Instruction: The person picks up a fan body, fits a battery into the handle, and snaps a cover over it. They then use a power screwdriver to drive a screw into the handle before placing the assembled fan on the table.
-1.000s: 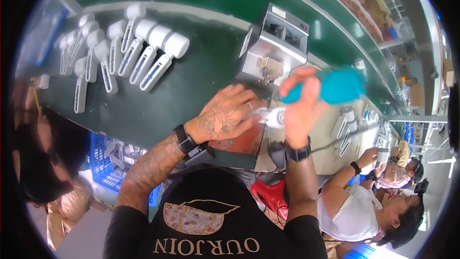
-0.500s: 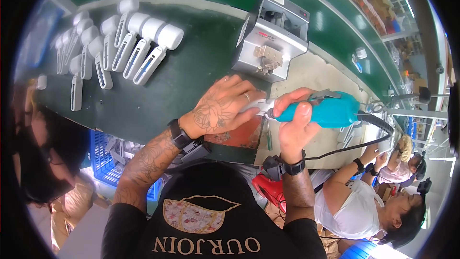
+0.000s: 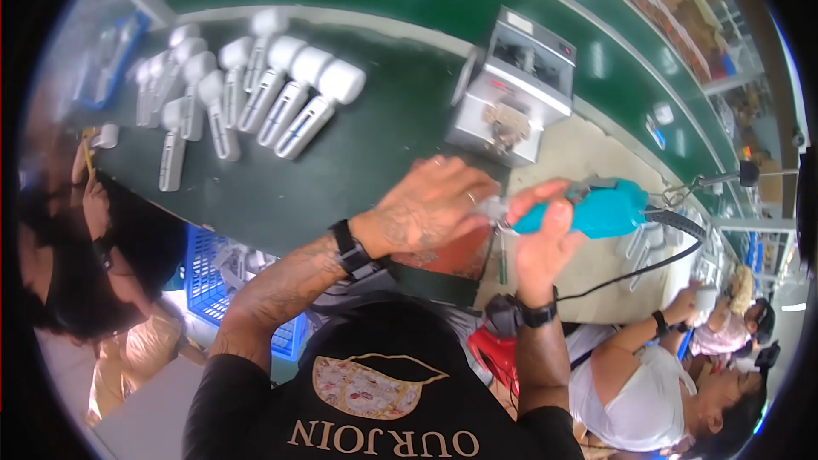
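Observation:
My right hand (image 3: 545,243) is closed around a teal electric screwdriver (image 3: 618,209), lying nearly level with its tip pointing left. My left hand (image 3: 430,204) has its fingers bent round a small white plastic part (image 3: 491,208), mostly hidden by the fingers. The screwdriver's tip meets this part or sits right beside it; blur hides the exact contact. Beneath both hands is a worn reddish patch (image 3: 456,257) of the green table. Just beyond them stands a silver box-shaped machine (image 3: 511,89), which looks like a screw feeder.
Several white handheld devices with round heads (image 3: 298,89) lie on the table's left side. A blue crate (image 3: 204,281) with parts stands below the table edge. A black cable (image 3: 626,274) runs from the screwdriver. One co-worker (image 3: 639,383) sits at right; another person's hand (image 3: 96,204) shows at left.
The whole view has shifted, so the table and hands appear farther right and lower. My grip on the screwdriver and white part looks the same. At far left, a co-worker's hands have come into view.

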`<state>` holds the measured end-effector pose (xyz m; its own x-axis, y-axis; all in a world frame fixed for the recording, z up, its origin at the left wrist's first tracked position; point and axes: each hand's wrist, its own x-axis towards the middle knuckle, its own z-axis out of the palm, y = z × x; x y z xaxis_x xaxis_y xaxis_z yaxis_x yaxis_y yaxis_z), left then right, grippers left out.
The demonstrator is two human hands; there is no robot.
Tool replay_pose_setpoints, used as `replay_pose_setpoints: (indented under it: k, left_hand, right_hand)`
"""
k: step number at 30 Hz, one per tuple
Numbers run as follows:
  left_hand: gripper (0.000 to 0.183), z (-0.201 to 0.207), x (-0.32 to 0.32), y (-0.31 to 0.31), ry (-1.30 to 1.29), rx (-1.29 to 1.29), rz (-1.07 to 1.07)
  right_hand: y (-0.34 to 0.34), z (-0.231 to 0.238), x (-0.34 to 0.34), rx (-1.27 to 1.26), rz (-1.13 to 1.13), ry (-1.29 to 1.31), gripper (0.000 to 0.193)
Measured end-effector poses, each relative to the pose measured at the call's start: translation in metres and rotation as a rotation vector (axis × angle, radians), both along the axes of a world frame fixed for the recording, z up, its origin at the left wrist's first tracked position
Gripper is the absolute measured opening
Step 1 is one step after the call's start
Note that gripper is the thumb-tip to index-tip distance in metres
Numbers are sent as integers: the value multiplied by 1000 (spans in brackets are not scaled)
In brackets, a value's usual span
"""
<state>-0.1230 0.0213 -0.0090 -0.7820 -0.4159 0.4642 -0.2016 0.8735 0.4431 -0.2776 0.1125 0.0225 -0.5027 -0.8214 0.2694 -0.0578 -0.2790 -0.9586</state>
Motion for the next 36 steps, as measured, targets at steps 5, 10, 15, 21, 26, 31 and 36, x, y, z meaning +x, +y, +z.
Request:
replay_pose_setpoints:
  k: [5,10,15,21,26,31,36]
  left_hand:
    - [35,14,35,14,-42,-229,-171]
    - [31,6,84,3,105,52,556]
    - [38,22,79,-12,-39,-198,717]
    - [30,30,-109,27,266,430,-110]
    - [32,-18,-304,53,214,409,-230]
    - [25,-83,-384,57,193,432,-2]
    - [40,-27,-374,71,-242,339,-69]
  right_hand:
    - [26,41,5,-207,31,-189,57]
    - [66,50,4,-347,-158,-158,63]
    - [98,5,-8,-183,-86,-207,58]
    - [132,12,-22,-2,-112,-74,73]
    - [153,20,-27,63,-147,-71,75]
    - [168,21,-29,8,-111,-103,54]
    - [184,19,-41,9,-127,-102,55]
